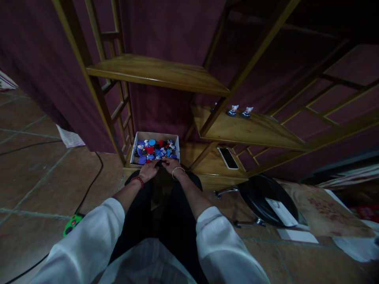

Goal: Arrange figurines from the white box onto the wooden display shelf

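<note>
Left hand: the left hand [149, 170] sits at lower centre of the frame, palm down at the near edge of the box, with a red bead bracelet [137, 180] on the wrist.

Right hand: the right hand [174, 165] sits just beside the left, also palm down at the near edge, with a silver bangle [178, 170] on the wrist.

Fingers: on both hands they are narrowly bunched and angled toward each other, their tips nearly meeting around a small dark piece [160, 162]. Whether either hand is gripping it, I cannot tell.

Box: a white cardboard box [154, 136] stands at centre on the bottom shelf, directly in front of the hands.

Box contents: round pieces [151, 150] in blue, red, black and white lie heaped inside, filling the box.

Shelves: a wooden shelf unit [156, 71] rises behind and to the right of the box, against a maroon wall [166, 31].

Shelf items: two small figurines [239, 111] stand on the middle shelf, right of centre, and a phone [227, 157] lies on the bottom shelf, right of the box.

Person: white sleeves [89, 236] and dark trousers [177, 209] fill the bottom of the frame.

Floor: brown tiles [44, 185] cover the left side, crossed by a black cable [89, 189]. A black stool [266, 199] with a sheet of paper [281, 212] on it sits at lower right.
</note>
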